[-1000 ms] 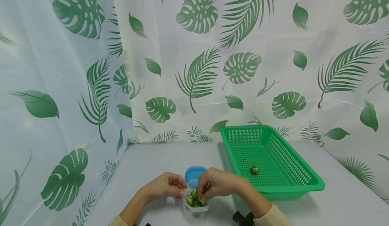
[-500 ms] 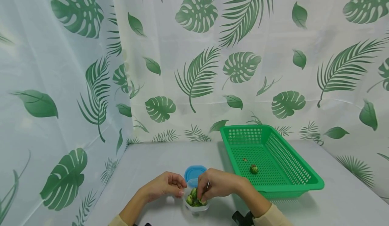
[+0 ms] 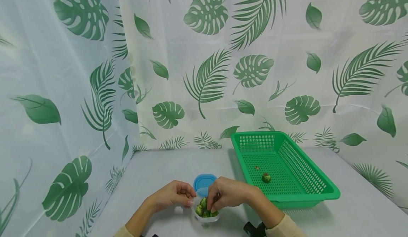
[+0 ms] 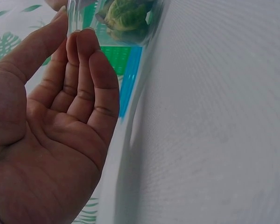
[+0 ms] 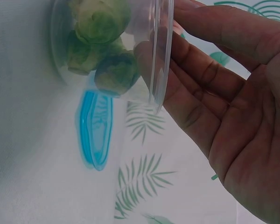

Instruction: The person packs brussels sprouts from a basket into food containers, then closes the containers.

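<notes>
A small clear plastic container (image 3: 207, 220) with several Brussels sprouts (image 3: 199, 209) in it stands on the table in the head view. My left hand (image 3: 173, 194) is at its left side. In the left wrist view, thumb and fingertips (image 4: 86, 39) meet the container's rim and wall. From the right, my right hand (image 3: 227, 191) reaches down over the rim, its thumb and fingers bent together on a Brussels sprout. The right wrist view shows fingertips inside the wall, against a Brussels sprout (image 5: 115, 74); part of that grip is hidden behind the rim.
A blue lid (image 3: 204, 181) lies just behind the container. At the right stands a green perforated basket (image 3: 307, 180), with one Brussels sprout (image 3: 266, 178) and a small brownish scrap (image 3: 256, 168) inside. Leaf-printed curtains (image 3: 204, 88) enclose the back and sides of the table.
The right fingers shift slightly in the container, and the sprout beneath them sits a little lower and further right. The left hand, lid and basket stay in place.
</notes>
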A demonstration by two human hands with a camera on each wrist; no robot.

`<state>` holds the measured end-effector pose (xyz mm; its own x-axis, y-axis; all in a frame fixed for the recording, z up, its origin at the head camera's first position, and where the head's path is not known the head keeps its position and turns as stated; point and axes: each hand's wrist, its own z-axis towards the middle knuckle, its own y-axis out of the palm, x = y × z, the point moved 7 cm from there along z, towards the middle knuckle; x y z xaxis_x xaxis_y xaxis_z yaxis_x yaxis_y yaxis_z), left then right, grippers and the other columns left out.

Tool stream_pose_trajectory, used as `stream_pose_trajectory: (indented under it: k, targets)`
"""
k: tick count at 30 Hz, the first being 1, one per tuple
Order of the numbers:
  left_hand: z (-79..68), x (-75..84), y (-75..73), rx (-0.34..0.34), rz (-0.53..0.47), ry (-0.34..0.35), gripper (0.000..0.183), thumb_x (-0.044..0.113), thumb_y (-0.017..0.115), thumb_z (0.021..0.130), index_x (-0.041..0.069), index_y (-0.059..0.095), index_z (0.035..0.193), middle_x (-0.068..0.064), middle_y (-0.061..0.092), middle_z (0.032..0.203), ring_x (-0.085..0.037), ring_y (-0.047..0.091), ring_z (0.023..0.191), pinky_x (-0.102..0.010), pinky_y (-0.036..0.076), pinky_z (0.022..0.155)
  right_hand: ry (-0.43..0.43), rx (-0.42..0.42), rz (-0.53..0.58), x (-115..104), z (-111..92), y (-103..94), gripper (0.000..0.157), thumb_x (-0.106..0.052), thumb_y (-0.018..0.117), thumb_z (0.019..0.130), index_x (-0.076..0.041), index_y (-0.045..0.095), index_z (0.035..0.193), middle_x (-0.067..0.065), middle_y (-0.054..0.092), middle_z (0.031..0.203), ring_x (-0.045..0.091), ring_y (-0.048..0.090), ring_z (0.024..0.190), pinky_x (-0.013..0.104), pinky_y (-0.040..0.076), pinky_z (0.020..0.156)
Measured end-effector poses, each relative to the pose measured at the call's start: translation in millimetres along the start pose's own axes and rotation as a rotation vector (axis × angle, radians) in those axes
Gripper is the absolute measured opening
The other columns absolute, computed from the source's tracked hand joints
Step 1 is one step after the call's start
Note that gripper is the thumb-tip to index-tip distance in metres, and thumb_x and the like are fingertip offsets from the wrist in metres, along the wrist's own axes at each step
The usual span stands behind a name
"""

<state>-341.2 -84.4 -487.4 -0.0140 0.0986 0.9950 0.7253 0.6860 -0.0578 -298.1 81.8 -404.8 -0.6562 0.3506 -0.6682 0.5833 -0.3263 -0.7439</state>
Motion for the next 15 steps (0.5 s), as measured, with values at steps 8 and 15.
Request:
stream_pose_trajectory:
  k: [8, 15]
  targets:
    - [-0.6, 0.7, 0.4, -0.001, 0.001, 0.002, 0.025, -0.002, 0.071, 0.094, -0.009, 0.067, 0.117, 0.003, 0.072, 0.094, -0.009, 0.068, 0.081, -0.025, 0.06, 0.077, 0.003, 0.002, 0.0, 0.3, 0.1, -0.4, 0.007, -0.005, 0.082, 0.087, -0.009, 0.084, 0.093, -0.005, 0.075, 0.088, -0.005, 0.066, 0.079, 0.019, 0.059, 0.072]
    - [-0.3, 0.5, 0.0, 0.001, -0.003, 0.002, 0.02, -0.002, 0.071, 0.094, -0.003, 0.07, 0.114, 0.003, 0.072, 0.094, -0.009, 0.068, 0.082, -0.025, 0.06, 0.077, 0.004, 0.017, 0.016, -0.5, -0.2, -2.2, 0.007, -0.006, 0.082, 0.088, -0.009, 0.083, 0.094, -0.006, 0.076, 0.089, -0.004, 0.067, 0.08, 0.02, 0.059, 0.073]
